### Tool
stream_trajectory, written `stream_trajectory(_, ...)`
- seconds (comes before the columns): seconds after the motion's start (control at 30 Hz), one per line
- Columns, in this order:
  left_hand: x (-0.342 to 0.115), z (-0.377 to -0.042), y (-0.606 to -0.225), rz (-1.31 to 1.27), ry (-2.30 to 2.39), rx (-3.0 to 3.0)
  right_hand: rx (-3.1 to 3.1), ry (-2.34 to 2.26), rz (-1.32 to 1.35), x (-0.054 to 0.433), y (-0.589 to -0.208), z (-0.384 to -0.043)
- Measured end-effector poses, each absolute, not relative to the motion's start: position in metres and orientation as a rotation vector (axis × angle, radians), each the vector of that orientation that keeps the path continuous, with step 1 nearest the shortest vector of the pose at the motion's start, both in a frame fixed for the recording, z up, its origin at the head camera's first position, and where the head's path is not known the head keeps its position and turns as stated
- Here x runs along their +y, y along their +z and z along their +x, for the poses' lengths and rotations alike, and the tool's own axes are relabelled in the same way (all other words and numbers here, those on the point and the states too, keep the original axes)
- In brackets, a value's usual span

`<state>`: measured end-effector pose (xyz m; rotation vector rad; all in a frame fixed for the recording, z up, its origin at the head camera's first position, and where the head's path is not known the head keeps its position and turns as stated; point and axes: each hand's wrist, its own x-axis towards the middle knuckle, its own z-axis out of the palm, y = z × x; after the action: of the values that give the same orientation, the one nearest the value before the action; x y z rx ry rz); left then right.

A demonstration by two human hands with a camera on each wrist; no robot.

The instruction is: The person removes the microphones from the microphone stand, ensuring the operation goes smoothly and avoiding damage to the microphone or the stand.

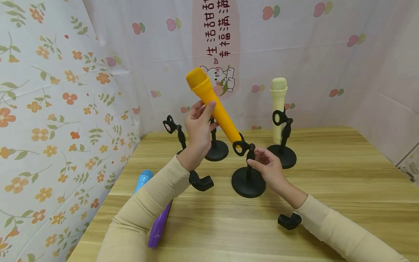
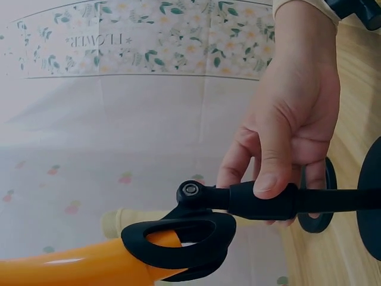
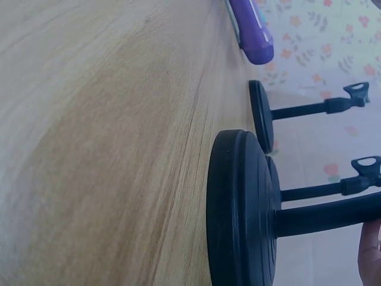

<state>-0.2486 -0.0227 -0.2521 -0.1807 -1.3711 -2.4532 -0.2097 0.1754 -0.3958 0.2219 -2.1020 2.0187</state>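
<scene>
My left hand (image 1: 199, 125) grips an orange microphone (image 1: 226, 118) by its handle, head tilted up to the left. The microphone's lower end sits in the clip (image 2: 172, 244) of a black desk stand (image 1: 248, 183), whose round base rests on the table. On the stand's neck, just below the clip joint, the thumb and fingers of my right hand (image 1: 270, 169) pinch the black collar (image 2: 262, 199). In the right wrist view only a bit of that hand (image 3: 370, 253) shows at the edge, beside the stand's pole (image 3: 327, 215).
Behind on the right, a cream microphone (image 1: 279, 96) stands in another stand's clip. Two more stands, one with its clip (image 1: 170, 124) visible, are behind my left arm. Blue (image 1: 144, 178) and purple (image 1: 158, 229) microphones lie left. Curved black pieces (image 1: 202, 182) lie on the wooden table (image 1: 229, 225).
</scene>
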Motion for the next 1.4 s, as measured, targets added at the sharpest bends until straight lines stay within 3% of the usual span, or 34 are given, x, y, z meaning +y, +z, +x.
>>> stream_trajectory(0.87, -0.041, -0.252, -0.243, -0.197, -2.388, -1.362, -2.077, 2.076, 0.206, 0.176, -0.395, -0.210)
stream_trajectory(1.4, -0.051, -0.252, -0.264, -0.160, -2.373, -1.526, -2.094, 2.101, 0.178, 0.175, -0.393, -0.209)
